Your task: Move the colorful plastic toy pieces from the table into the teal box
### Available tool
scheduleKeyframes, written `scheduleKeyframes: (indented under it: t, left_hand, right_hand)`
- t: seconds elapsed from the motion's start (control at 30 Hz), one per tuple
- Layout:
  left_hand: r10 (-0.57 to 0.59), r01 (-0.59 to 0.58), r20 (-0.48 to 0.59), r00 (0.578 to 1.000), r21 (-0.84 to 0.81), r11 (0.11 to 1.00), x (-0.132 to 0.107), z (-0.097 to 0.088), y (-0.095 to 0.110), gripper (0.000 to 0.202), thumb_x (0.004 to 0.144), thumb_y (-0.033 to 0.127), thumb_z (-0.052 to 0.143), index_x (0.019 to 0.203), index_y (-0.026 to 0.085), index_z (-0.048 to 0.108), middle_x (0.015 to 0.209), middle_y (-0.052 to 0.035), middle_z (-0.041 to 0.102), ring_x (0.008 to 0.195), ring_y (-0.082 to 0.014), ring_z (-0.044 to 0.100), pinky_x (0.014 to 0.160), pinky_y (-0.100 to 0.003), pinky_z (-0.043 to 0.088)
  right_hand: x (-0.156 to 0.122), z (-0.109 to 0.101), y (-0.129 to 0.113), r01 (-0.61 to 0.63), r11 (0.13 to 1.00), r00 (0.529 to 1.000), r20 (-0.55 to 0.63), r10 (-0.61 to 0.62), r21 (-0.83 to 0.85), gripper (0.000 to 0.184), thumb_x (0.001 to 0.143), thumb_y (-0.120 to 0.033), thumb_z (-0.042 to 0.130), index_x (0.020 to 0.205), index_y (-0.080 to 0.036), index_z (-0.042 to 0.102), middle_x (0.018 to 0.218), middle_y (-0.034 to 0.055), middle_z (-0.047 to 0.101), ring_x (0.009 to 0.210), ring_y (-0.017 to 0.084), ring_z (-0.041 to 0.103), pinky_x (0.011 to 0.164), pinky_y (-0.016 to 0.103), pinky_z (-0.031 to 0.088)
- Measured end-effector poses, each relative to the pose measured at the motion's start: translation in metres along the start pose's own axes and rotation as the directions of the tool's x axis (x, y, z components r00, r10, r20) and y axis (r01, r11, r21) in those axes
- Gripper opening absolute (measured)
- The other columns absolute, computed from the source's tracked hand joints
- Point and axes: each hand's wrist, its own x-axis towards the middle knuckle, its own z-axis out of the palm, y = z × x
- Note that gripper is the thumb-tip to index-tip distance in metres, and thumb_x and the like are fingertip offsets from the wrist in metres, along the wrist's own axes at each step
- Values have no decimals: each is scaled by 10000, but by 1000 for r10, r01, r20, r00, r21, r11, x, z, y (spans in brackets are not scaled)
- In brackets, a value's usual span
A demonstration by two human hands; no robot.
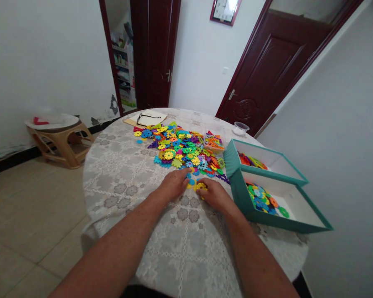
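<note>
Over the near edge of a heap of colourful plastic gear-shaped pieces (186,145), both hands rest close together at the table's middle. My right hand (214,193) pinches a yellow gear-shaped piece (201,187) between thumb and fingers. To its left, my left hand (174,183) has its fingers curled in toward a few small blue pieces (191,181); what lies between its fingertips is too small to make out. Some yellow bits lie between the two hands on the patterned tablecloth (127,215).
A teal two-part box (286,225) with sorted pieces stands at the right. Behind the heap are a small clear tray (214,148) of pieces, a clear plastic bowl (240,127), and glasses (147,117) on paper. A stool (65,140) stands left of the table.
</note>
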Motion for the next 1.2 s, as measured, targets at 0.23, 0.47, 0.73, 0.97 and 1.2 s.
scheduleKeyframes:
  t: [0.23, 0.47, 0.73, 0.97, 1.2]
  left_hand:
    - [-60, 62, 30, 998, -60, 996, -5, -16, -9, 404, 948, 307, 595, 1346, 251, 631, 1302, -65, 739, 1184, -240, 686, 1028, -334, 509]
    - [30, -32, 139, 990, 13, 999, -9, -9, -10, 363, 918, 306, 630, 1273, 250, 682, 1281, -77, 735, 1179, -251, 682, 992, -330, 520]
    - [12, -19, 137, 991, 55, 998, -10, -11, -6, 365, 927, 313, 613, 1283, 244, 655, 1281, -90, 701, 1190, -252, 661, 993, -325, 503]
    - [-85, 75, 142, 986, 76, 994, -9, -8, 2, 289, 889, 302, 625, 1171, 241, 645, 1203, -89, 681, 1090, -269, 680, 864, -336, 516]
    - [-137, 144, 163, 977, -31, 989, -6, -19, 2, 222, 872, 184, 605, 1089, 234, 609, 1113, -76, 735, 1038, -254, 690, 827, -323, 493]
  right_hand:
    - [3, 2, -11, -2, 980, 999, 42, 10, -199, 128, 868, -230, 668, 978, -173, 702, 1014, 95, 719, 932, 220, 637, 800, 283, 442]
    - [1, 2, -9, 55, 998, 998, 25, -54, -21, 232, 844, -143, 641, 1062, -206, 689, 1023, 50, 727, 926, 194, 642, 818, 268, 451]
    - [-7, 4, -8, 42, 999, 996, -76, -40, 23, 277, 889, -222, 621, 1150, -230, 709, 1105, 46, 756, 1004, 217, 679, 904, 312, 490]
    - [6, 9, -2, 17, 1000, 998, -58, -17, -9, 418, 909, -265, 643, 1321, -203, 677, 1295, 105, 721, 1175, 263, 666, 1048, 398, 477]
    - [21, 1, -9, -23, 998, 997, 70, 27, -57, 366, 871, -255, 693, 1236, -232, 711, 1079, 52, 761, 926, 217, 697, 846, 315, 519]
